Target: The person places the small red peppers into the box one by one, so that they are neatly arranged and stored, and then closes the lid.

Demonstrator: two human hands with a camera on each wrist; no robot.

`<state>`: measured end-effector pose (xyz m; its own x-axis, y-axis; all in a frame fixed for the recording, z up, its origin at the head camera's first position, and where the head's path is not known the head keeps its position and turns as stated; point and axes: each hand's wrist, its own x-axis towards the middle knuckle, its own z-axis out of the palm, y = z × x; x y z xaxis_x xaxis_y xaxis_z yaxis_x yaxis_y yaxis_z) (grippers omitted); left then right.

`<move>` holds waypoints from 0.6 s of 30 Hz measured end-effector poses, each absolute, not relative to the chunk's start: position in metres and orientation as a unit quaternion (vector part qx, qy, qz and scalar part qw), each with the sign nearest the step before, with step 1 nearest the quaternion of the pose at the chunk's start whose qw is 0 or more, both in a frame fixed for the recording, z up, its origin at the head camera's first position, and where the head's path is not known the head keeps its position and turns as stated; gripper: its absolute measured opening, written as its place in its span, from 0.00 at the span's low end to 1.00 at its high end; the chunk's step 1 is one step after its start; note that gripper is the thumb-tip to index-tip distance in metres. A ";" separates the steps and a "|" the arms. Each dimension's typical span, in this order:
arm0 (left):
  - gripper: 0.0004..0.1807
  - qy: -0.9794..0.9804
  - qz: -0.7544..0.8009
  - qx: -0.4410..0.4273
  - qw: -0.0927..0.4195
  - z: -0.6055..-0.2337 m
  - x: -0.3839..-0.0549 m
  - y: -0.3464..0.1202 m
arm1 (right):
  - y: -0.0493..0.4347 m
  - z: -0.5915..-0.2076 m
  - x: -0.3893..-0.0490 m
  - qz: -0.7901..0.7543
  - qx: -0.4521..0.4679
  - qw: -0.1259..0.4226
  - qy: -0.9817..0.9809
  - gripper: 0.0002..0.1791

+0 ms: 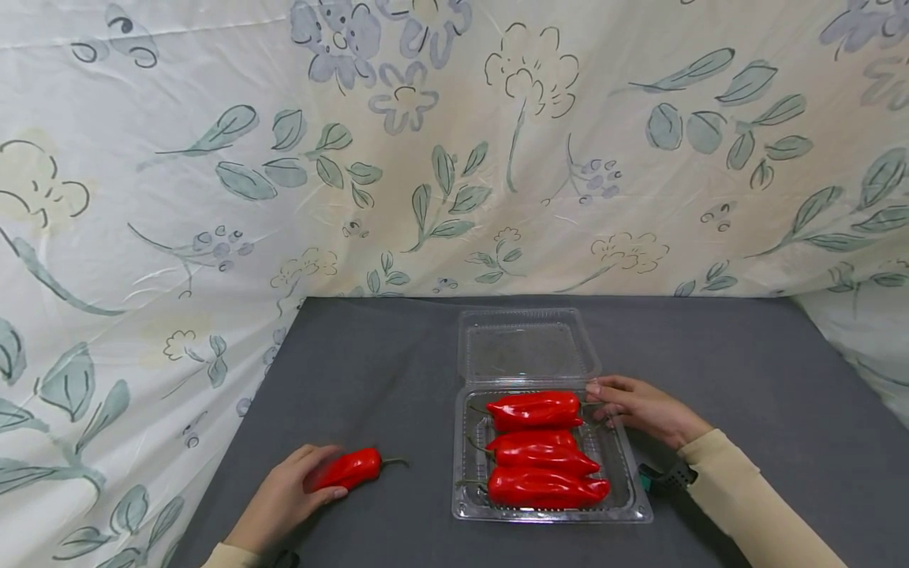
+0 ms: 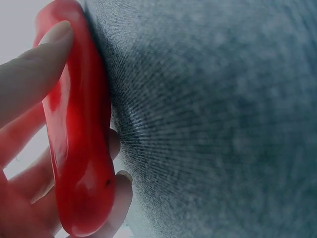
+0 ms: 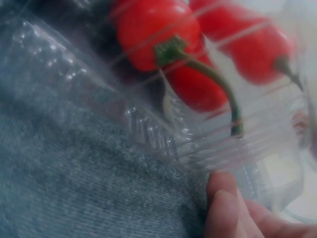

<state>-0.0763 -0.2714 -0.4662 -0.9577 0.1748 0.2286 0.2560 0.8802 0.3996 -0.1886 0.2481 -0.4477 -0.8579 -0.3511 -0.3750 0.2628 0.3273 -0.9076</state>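
White floral fabric walls (image 1: 390, 213) stand behind and beside the dark grey cloth surface (image 1: 376, 363). On it, an open clear plastic box (image 1: 634, 493) carries red peppers (image 1: 545, 455); the right hand (image 1: 649, 412) touches its edge, pinching I cannot tell. Toward the cloth's left edge, the left hand (image 1: 282, 491) clamps 1 glossy red pepper (image 1: 360, 467).

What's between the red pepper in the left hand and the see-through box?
Just bare grey cloth, seen in the head view. The held pepper points its stem toward the box without touching.
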 end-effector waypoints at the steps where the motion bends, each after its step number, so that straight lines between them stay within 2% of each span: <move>1: 0.29 -0.965 -0.218 -0.112 0.093 -0.466 -0.076 -0.271 | 0.248 -0.448 -0.189 -0.579 -0.029 0.266 0.771 0.38; 9: 0.27 -0.964 -0.220 -0.115 0.097 -0.466 -0.075 -0.271 | 0.248 -0.448 -0.189 -0.578 -0.029 0.266 0.771 0.38; 18: 0.28 -0.957 -0.203 -0.138 0.155 -0.465 -0.076 -0.271 | 0.248 -0.448 -0.188 -0.583 -0.032 0.262 0.769 0.38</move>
